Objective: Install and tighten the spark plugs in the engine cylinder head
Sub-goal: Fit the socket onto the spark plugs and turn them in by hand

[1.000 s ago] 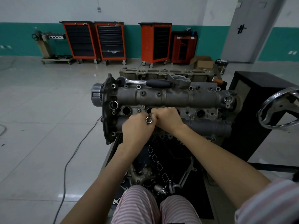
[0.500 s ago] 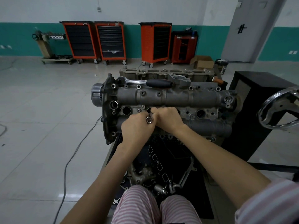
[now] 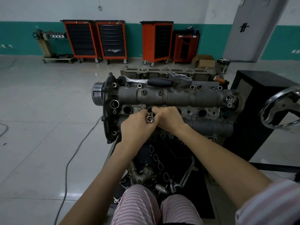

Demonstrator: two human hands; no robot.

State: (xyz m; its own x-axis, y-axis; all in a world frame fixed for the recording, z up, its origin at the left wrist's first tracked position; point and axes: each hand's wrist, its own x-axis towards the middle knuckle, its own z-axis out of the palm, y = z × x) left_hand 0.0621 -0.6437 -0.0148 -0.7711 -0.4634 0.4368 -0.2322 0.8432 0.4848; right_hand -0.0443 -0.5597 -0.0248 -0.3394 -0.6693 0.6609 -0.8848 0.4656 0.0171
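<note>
The grey engine cylinder head [image 3: 170, 96] stands on a stand in front of me, with a row of round spark plug holes along its middle. My left hand [image 3: 136, 125] and my right hand [image 3: 168, 119] meet over the second hole from the left. Both grip a shiny socket [image 3: 149, 119] whose open end faces me. Its lower part is hidden by my fingers, and no spark plug shows. A ratchet wrench [image 3: 151, 81] with a black handle lies along the head's top edge.
An open plug hole [image 3: 127, 110] lies left of my hands, another [image 3: 202, 113] to the right. A chrome handwheel [image 3: 282, 111] juts in at right beside a black cabinet [image 3: 253, 103]. A cable [image 3: 76, 153] runs over the floor at left. Orange tool carts [image 3: 95, 39] line the far wall.
Both hands stay on the socket over the same hole. The fingers have shifted slightly around it, and the socket's open end sits a touch lower.
</note>
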